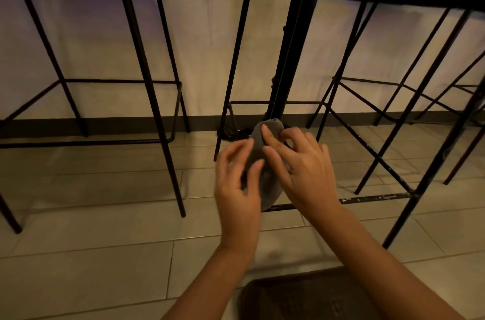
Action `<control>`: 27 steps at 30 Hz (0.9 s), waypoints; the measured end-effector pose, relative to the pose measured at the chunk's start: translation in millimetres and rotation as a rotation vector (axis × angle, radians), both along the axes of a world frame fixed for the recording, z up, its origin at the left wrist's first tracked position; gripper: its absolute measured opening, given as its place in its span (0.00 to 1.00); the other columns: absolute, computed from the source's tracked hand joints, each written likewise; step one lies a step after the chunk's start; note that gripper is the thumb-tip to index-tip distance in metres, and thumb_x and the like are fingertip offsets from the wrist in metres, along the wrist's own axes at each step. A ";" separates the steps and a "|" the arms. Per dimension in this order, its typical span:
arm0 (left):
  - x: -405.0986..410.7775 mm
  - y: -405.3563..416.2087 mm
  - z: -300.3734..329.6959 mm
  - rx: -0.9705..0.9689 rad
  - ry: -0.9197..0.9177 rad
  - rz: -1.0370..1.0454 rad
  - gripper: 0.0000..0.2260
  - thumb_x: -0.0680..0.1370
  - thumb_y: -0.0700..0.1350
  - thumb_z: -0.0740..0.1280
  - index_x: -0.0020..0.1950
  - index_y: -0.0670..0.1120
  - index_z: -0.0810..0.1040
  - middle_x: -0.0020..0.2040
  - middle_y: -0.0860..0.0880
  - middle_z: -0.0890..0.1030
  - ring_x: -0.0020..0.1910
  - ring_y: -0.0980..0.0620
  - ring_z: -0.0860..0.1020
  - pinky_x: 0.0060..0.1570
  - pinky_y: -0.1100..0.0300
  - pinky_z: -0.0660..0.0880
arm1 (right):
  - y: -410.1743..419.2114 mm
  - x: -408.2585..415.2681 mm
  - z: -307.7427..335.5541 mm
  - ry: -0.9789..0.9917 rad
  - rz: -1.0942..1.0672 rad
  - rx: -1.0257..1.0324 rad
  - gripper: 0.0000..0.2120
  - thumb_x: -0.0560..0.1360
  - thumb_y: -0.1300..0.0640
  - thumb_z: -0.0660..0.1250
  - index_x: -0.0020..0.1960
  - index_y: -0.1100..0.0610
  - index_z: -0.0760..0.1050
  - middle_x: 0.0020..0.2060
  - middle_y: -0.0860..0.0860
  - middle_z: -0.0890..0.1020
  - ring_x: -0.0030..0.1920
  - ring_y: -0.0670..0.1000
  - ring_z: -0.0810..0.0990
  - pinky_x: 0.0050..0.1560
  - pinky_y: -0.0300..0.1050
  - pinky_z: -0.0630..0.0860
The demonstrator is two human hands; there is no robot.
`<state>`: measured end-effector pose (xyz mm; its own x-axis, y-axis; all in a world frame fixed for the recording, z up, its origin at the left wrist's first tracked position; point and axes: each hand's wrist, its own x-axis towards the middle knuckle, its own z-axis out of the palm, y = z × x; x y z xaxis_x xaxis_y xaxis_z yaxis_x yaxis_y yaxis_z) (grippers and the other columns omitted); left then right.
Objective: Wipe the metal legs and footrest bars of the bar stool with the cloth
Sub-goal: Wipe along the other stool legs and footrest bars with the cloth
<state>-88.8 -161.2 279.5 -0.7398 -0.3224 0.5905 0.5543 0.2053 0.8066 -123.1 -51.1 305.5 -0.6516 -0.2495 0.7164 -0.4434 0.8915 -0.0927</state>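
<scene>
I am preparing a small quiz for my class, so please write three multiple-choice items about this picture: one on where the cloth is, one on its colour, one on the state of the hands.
1. Where is the cloth?
A. lying flat on the floor tiles
B. between the two hands, in front of the front footrest bar
C. draped over a stool seat

2. What colour is the cloth?
A. grey
B. red
C. white

3. How are the hands?
A. both on the cloth
B. both on a stool leg
C. one hanging free

Answers: 1 B, the cloth is held up between the left hand and the right hand, hiding part of the footrest bar. 2 A, its fabric looks grey. 3 A, fingers of both hands curl around the cloth; neither touches the metal.
</scene>
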 end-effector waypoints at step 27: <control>-32.8 34.4 -7.0 0.069 0.011 0.080 0.19 0.75 0.36 0.66 0.65 0.45 0.70 0.50 0.47 0.76 0.50 0.59 0.75 0.54 0.70 0.73 | 13.8 -27.3 66.9 0.160 0.051 -0.126 0.27 0.76 0.51 0.64 0.72 0.53 0.60 0.49 0.53 0.77 0.39 0.44 0.69 0.38 0.51 0.77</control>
<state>-121.6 -126.8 272.5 -0.7034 -0.4203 0.5732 0.5475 0.1939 0.8140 -150.3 -37.4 372.4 -0.5158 -0.1809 0.8374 -0.5056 0.8533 -0.1272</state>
